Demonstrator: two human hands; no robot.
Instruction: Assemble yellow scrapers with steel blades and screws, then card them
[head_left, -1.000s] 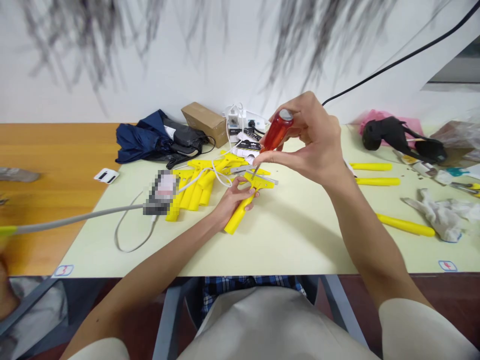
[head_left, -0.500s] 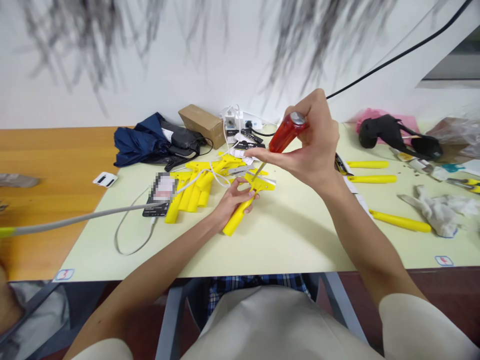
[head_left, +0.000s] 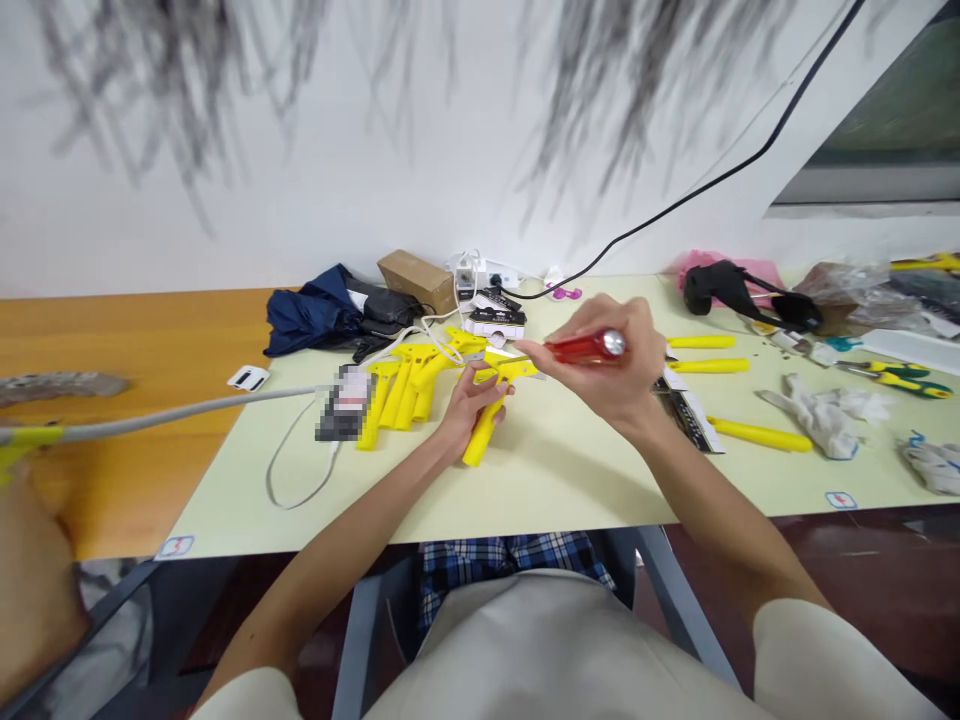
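Note:
My left hand (head_left: 466, 405) is closed around the handle of a yellow scraper (head_left: 484, 436), just above the table. The scraper's wide yellow head points away from me, with a pale blade edge partly showing. In my right hand (head_left: 626, 375) is a screwdriver (head_left: 579, 348) with a clear red handle. Its handle lies nearly level, and the thin shaft reaches left to the scraper's head. Whether the tip touches a screw is too small to tell. Several more yellow scrapers (head_left: 388, 405) lie in a group left of my left hand.
A phone (head_left: 346, 402) with a white cable lies left of the scrapers. Behind are a dark blue umbrella (head_left: 311, 315), a cardboard box (head_left: 420, 280) and a power strip (head_left: 499, 272). Yellow handles (head_left: 761, 434), gloves (head_left: 814, 420) and pliers (head_left: 900, 378) lie right. Another person's arm (head_left: 37, 570) is at left.
My right hand has come down, and the screwdriver has tipped from steep to nearly level. My left hand still grips the scraper. The camera view has shifted a little.

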